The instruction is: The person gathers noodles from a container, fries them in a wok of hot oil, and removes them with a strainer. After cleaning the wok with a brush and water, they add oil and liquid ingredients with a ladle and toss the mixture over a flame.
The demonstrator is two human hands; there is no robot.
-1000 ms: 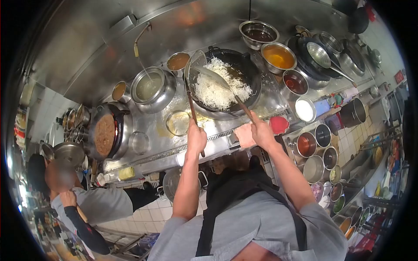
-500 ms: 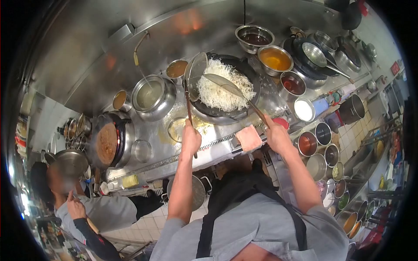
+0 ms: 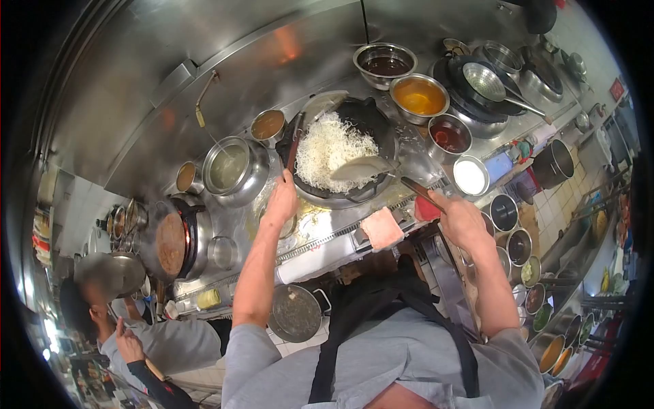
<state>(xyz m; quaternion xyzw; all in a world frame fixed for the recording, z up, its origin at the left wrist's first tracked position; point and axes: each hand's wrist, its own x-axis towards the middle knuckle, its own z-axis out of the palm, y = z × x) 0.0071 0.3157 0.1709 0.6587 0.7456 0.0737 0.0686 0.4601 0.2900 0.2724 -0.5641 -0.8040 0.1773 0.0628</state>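
Observation:
White thin noodles (image 3: 332,146) lie heaped in a black wok (image 3: 381,129) on the stove. My left hand (image 3: 281,199) is wrapped round the wooden handle of a wire strainer (image 3: 325,103), whose round head is at the wok's far rim, behind the noodles. Gripped in my right hand (image 3: 464,221) is the wooden handle of a wok ladle (image 3: 364,168). Its metal head lies against the near right side of the noodle heap. A folded pink cloth (image 3: 381,228) rests on the stove's front edge between my arms.
Behind and right of the wok stand bowls of dark liquid (image 3: 386,65), orange liquid (image 3: 420,97) and red sauce (image 3: 449,135). A steel pot (image 3: 235,167) and a wok of brown food (image 3: 170,249) are to the left. Another person (image 3: 163,344) stands at lower left.
The strainer has moved back to the wok's far rim as my left hand went forward. My right hand has drawn the ladle rightward and closer, from the heap's top to its near side.

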